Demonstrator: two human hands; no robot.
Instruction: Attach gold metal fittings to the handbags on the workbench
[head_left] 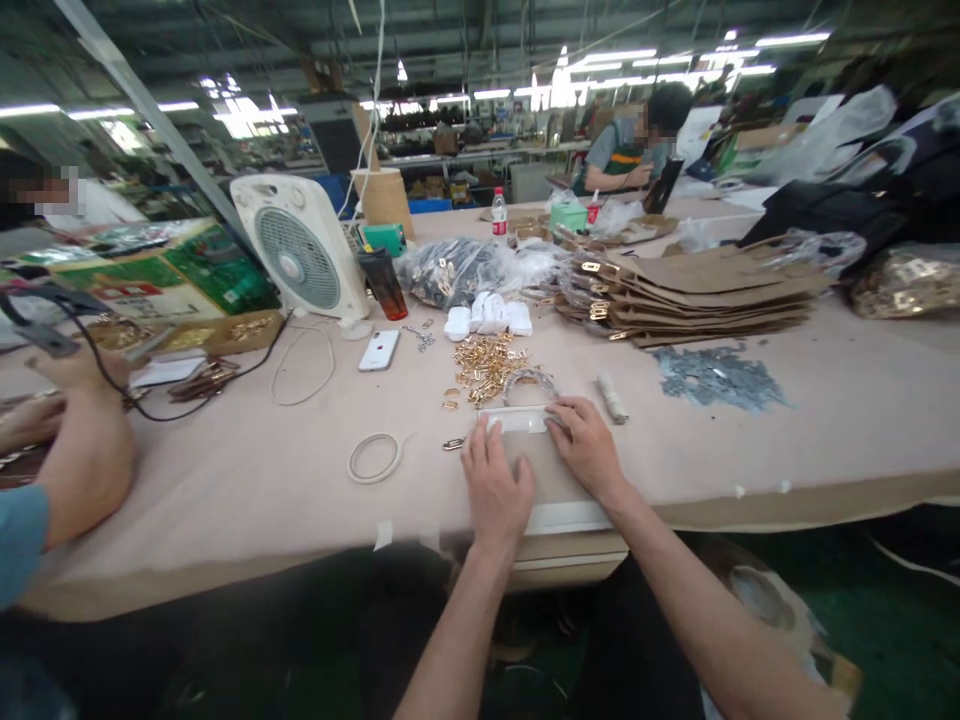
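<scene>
My left hand (496, 490)'s open on the strip (515, 420), right hand (588, 445) at its right end, can't tell if pinching. Sliding it far could scatter the gold buckles (486, 372).

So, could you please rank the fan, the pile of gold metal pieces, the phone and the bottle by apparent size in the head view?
1. Fan
2. Pile of gold metal pieces
3. Phone
4. Bottle, though it stands farther back.
</scene>
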